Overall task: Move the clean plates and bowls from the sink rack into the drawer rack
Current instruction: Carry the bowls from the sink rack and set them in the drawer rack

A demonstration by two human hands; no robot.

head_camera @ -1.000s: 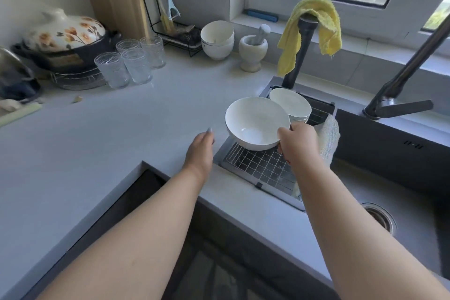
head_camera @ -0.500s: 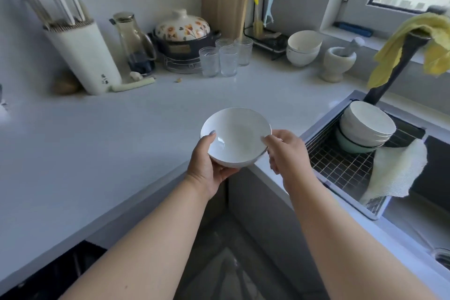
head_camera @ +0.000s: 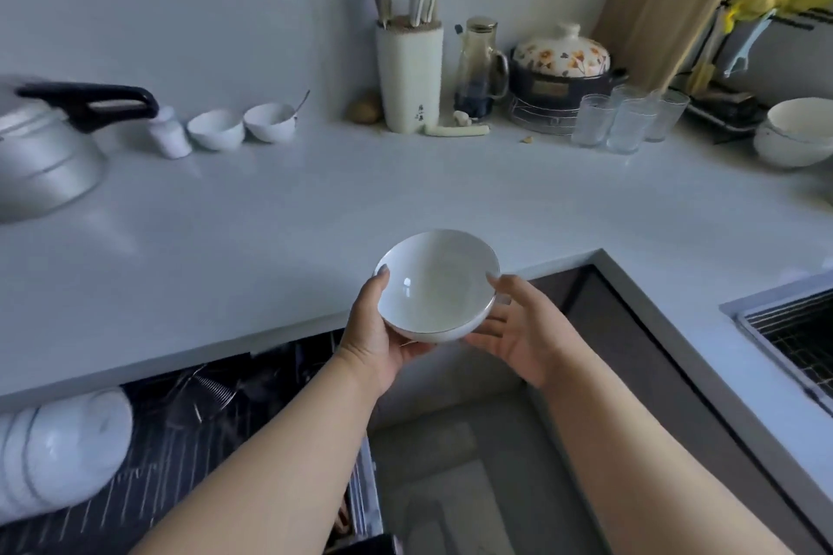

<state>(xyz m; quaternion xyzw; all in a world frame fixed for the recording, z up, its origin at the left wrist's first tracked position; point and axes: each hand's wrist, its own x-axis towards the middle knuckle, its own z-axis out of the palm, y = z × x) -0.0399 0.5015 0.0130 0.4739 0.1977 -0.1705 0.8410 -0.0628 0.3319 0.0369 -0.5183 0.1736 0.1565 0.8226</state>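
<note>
A white bowl [head_camera: 436,284] is held over the counter's front edge. My left hand [head_camera: 376,329] grips it from the left, thumb on the rim and palm under its base. My right hand [head_camera: 518,327] lies beside and slightly under the bowl's right side with fingers spread and relaxed. Below the counter at lower left the drawer rack [head_camera: 180,442] stands pulled out, with a row of white bowls [head_camera: 58,455] on edge in it. Only a corner of the sink rack [head_camera: 798,333] shows at the right edge.
On the white counter [head_camera: 270,203] stand a kettle [head_camera: 49,144], two small bowls [head_camera: 243,126], a knife block [head_camera: 409,77], a glass jug [head_camera: 480,68], a flowered pot [head_camera: 561,72], glasses [head_camera: 626,117] and stacked bowls [head_camera: 795,131] at far right.
The view has swung left from the sink toward the open drawer. The bowl went from my right hand's grip to my left hand's grip, and my right fingers have loosened off its rim.
</note>
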